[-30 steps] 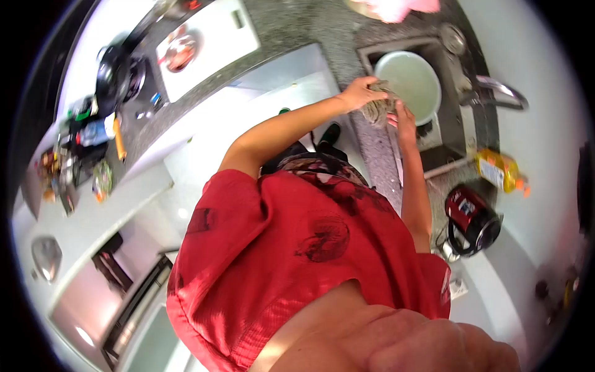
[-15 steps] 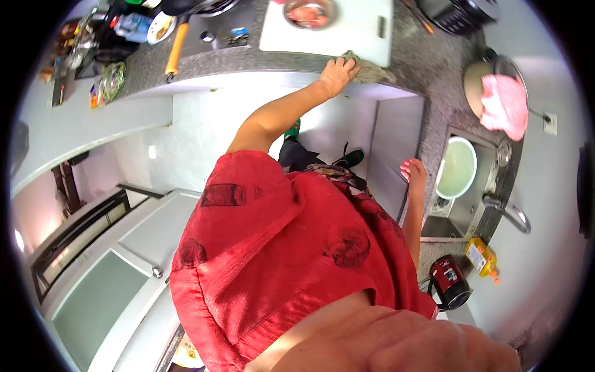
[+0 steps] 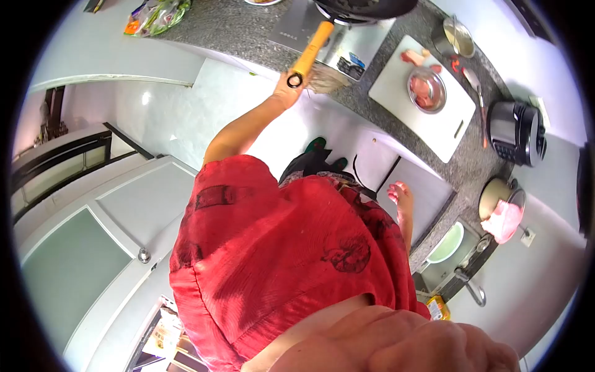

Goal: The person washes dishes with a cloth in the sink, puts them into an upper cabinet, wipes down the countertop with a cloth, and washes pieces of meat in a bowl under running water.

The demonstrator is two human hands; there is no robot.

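Note:
My left hand (image 3: 288, 93) is at the counter's front edge with a grey-brown cloth (image 3: 328, 79) gripped under its fingers. Right above it juts the yellow handle (image 3: 313, 48) of a black wok (image 3: 369, 8), which covers part of the hand and cloth. The wok sits on a steel cooktop (image 3: 297, 31). My right hand (image 3: 401, 197) hangs beside my body near the lower cabinet, its fingers loosely bent and apart, holding nothing.
A white cutting board (image 3: 449, 133) carries a steel bowl (image 3: 426, 90) of meat. Behind stand a metal pot (image 3: 452, 37) and a rice cooker (image 3: 514, 133). The sink basin (image 3: 447, 242) is at the right. A vegetable bag (image 3: 164, 15) lies far left.
My left hand has moved left along the counter edge with the cloth, from the cutting board to below the wok handle. The view has turned left. My right hand still hangs free.

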